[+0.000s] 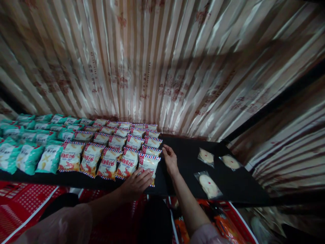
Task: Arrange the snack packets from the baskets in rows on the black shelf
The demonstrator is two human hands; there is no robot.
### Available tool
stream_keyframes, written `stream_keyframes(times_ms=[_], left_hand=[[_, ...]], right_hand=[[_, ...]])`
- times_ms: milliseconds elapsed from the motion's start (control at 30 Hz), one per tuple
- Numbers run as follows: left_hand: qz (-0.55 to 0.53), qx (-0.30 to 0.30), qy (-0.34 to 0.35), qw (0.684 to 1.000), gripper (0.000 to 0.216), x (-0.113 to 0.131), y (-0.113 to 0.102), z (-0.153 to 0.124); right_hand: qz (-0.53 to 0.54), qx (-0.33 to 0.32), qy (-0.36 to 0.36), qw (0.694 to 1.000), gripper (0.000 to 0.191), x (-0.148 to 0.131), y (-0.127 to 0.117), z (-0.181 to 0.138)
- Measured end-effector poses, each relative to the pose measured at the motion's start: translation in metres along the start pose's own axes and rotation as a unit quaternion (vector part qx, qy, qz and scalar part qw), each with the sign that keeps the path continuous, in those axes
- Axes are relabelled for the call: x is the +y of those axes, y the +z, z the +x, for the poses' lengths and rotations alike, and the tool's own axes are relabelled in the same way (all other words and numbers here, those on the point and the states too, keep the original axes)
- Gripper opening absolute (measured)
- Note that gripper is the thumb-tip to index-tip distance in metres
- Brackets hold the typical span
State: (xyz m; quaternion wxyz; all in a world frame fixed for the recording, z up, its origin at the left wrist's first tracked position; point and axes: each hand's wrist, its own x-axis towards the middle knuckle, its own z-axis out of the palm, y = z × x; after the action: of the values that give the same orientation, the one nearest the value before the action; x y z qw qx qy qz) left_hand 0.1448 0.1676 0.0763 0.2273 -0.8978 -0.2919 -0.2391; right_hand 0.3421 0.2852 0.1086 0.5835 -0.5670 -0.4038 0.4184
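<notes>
On the black shelf (182,159), packed snack bags with red-and-blue striped edges stand in rows. My left hand (137,183) lies against the lower front of the rightmost front bag (149,164), its fingers stretched out and close together. To the right of the rows is my right hand (169,157), with loosely bent fingers near the right edge of the striped bag (151,150) behind the front one. I see nothing in its grasp, and whether the fingertips touch that bag is unclear.
Teal snack bags (50,157) fill the shelf's left side. Clear packets holding round pale pieces (208,184) lie on the right. Pleated printed sheeting (152,61) hangs behind. Below the front edge are red baskets (30,206) and orange packages (225,223).
</notes>
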Motion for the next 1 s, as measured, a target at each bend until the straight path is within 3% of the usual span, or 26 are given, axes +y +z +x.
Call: stream_keyframes(times_ms=[367,533,700,1000], left_hand=[[-0.007,-0.028,0.009,1.0,0.038,-0.002,-0.007,0.004],[-0.01,-0.005,-0.001,1.0,0.038,-0.002,-0.008,0.006],[-0.012,-0.021,-0.005,1.0,0.039,-0.002,-0.009,0.006],[-0.012,-0.015,-0.001,1.0,0.04,-0.001,-0.006,0.004]], right_hand=[[0.035,-0.076,0.022,0.996,0.042,0.004,0.017,0.048],[0.039,-0.119,0.037,0.991,0.046,0.004,0.019,0.05],[0.016,-0.159,0.041,0.986,0.043,0.001,0.019,0.046],[0.007,-0.148,0.037,0.988,0.031,0.001,0.023,0.046]])
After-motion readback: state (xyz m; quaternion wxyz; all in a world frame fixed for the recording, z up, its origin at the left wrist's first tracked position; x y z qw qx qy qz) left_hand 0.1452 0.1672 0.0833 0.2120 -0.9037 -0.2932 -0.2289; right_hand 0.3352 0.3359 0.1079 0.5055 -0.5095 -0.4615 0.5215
